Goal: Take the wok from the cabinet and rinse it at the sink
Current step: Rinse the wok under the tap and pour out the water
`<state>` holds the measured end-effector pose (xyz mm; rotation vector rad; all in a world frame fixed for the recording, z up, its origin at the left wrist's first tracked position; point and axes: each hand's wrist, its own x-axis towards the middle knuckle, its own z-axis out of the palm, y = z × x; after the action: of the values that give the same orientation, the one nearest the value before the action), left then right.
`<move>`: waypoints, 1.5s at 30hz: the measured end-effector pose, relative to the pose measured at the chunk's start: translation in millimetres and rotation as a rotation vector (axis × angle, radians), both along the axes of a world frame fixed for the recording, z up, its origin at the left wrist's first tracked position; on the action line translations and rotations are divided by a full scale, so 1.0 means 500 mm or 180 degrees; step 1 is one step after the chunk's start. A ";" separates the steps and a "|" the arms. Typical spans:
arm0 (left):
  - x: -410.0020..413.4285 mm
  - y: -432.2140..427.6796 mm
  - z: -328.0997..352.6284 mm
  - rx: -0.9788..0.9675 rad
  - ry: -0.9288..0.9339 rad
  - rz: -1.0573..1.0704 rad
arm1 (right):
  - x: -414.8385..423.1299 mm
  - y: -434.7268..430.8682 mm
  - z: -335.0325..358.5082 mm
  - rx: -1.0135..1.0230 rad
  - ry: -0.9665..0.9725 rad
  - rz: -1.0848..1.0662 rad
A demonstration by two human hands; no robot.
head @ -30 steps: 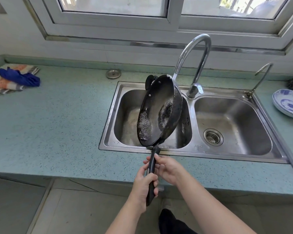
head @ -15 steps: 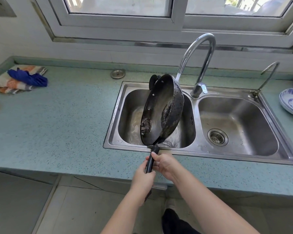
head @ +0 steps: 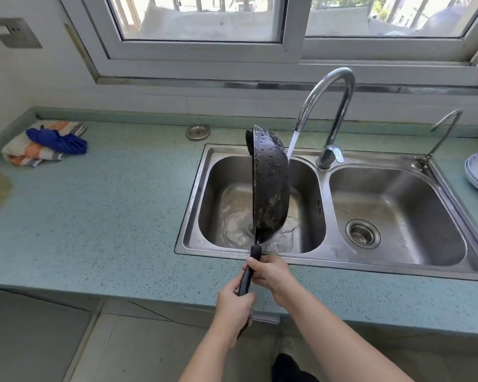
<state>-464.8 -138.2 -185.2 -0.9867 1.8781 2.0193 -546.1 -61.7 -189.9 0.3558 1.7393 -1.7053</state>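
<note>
Black round metal wok (head: 271, 186), where?
Me: On edge over left steel sink basin (head: 218, 183), rinsing underside. Left grip (head: 233, 307) and right grip (head: 271, 274) clasp its handle. Next: roll inside toward water.

Wok (head: 271, 186) blackened, wet metal; sink (head: 392, 260) brushed steel.

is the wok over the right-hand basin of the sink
No, the wok is held on edge over the left basin, not the right one.
</note>
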 end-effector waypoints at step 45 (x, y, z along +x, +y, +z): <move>-0.046 0.065 -0.027 -0.1590 -0.0138 -0.0807 | -0.067 0.047 -0.033 0.1051 0.0385 0.0118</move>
<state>-487.8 -105.8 -198.9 -0.8273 2.4013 1.4065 -579.5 -38.2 -206.3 0.3686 2.1086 -1.4376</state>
